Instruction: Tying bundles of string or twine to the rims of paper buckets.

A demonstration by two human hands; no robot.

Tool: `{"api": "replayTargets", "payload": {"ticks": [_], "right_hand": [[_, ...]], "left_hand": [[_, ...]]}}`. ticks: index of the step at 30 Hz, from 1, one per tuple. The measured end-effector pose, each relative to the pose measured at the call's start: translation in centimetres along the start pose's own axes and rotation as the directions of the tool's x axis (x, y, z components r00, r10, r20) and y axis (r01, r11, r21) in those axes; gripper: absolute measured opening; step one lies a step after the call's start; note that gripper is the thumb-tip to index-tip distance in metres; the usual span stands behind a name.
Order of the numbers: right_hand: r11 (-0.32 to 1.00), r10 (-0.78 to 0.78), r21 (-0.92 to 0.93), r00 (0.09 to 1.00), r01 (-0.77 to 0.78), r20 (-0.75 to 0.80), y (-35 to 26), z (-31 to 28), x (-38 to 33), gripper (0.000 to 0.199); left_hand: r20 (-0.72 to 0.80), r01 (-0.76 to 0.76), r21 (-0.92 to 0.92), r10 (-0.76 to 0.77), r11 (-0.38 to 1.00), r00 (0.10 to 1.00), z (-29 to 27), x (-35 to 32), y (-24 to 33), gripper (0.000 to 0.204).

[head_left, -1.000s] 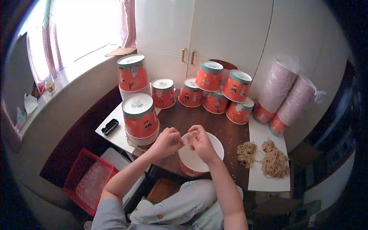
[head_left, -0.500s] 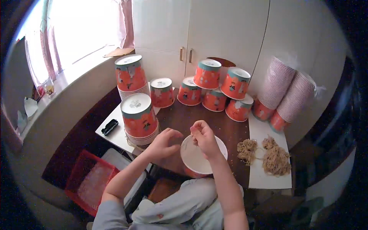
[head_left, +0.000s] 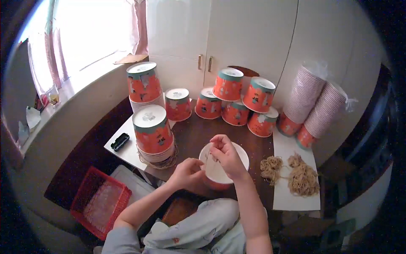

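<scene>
A white-lined paper bucket (head_left: 218,172) with an orange outside stands upright in front of me, its mouth facing up. Over its opening, my right hand (head_left: 227,157) is closed in a pinch on a thin pale string. The strand is faint and seems to run down toward my left hand (head_left: 188,172). That hand is at the bucket's left rim, fingers curled toward the thumb; what they hold, if anything, is too small to make out. Tan string bundles (head_left: 303,180) lie on a white board at the right, with a smaller bundle (head_left: 270,168) beside them.
Upside-down orange buckets (head_left: 228,84) are stacked at the back, and a nested stack (head_left: 153,133) rises at the left with string around its base. Bagged bucket stacks (head_left: 323,110) stand at the right. A black object (head_left: 120,142) and a red basket (head_left: 101,203) are at the left.
My left hand has moved right and down to the bucket's rim, its fingers curling in. My right hand stays over the bucket, its pinch slightly lower.
</scene>
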State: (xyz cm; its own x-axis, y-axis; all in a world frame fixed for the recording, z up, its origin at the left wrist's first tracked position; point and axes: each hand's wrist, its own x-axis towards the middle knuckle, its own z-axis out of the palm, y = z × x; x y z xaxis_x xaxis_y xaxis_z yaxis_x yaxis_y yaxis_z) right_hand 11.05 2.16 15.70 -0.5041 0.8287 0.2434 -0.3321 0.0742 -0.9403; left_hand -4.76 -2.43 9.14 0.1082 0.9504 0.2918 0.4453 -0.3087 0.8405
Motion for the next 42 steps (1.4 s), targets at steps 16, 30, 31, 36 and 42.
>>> {"api": "replayTargets", "payload": {"ticks": [16,30,31,36,42], "right_hand": [[0.963,-0.087,-0.247,0.992,0.107,0.092,-0.6,-0.4,-0.7,0.021],[0.961,-0.061,-0.262,0.993,0.087,0.105,-0.5,-0.1,-0.8,0.022],[0.957,-0.075,-0.273,0.992,0.101,0.101,-0.4,-0.1,-0.8,0.022],[0.964,-0.117,-0.234,0.991,0.129,0.063,-0.1,0.4,-0.7,0.021],[0.925,-0.282,-0.26,0.959,0.278,0.021,1.3,0.5,-0.6,0.022]], "left_hand": [[0.239,-0.084,0.165,0.043,0.983,0.97,-2.1,0.2,1.3,0.027],[0.11,-0.295,0.039,0.29,0.955,0.951,-3.1,2.3,4.5,0.021],[0.106,-0.272,0.062,0.265,0.96,0.959,-3.1,2.5,4.5,0.018],[0.081,-0.233,0.092,0.226,0.968,0.971,-3.3,2.9,4.0,0.011],[0.108,-0.175,0.072,0.167,0.982,0.98,-3.2,3.0,3.5,0.009]]}}
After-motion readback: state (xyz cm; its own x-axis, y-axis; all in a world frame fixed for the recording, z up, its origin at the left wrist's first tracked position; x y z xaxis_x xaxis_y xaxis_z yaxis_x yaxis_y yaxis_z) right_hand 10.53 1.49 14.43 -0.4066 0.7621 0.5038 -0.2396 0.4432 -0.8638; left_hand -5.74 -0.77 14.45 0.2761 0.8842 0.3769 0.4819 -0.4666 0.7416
